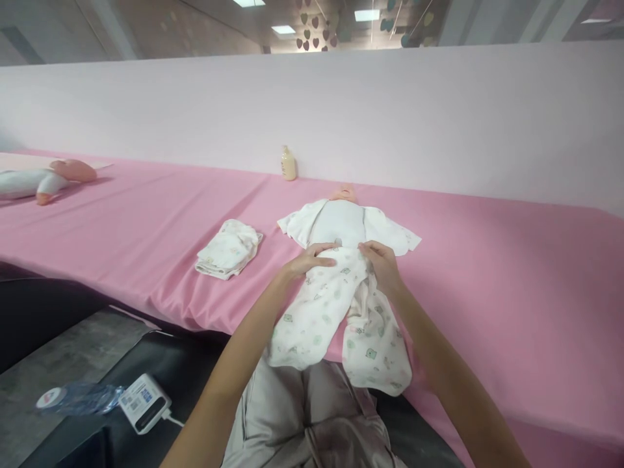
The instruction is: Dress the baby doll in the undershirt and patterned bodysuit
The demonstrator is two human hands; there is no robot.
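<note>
A baby doll lies on its back on the pink-covered table, its head toward the wall. White printed cloth, like sleeves of a top, spreads out on both sides of its pale torso. Over its lower body lies a pair of white baby pants with small green animal prints, the legs hanging toward me past the table edge. My left hand pinches the waistband at its left side. At the right side of the waistband, my right hand grips the same pants. The doll's legs are hidden.
A folded stack of white printed cloth sits left of the doll. By the wall stands a cream pump bottle. Another doll lies far left. On a black seat below are a plastic bottle and a white device with a cable.
</note>
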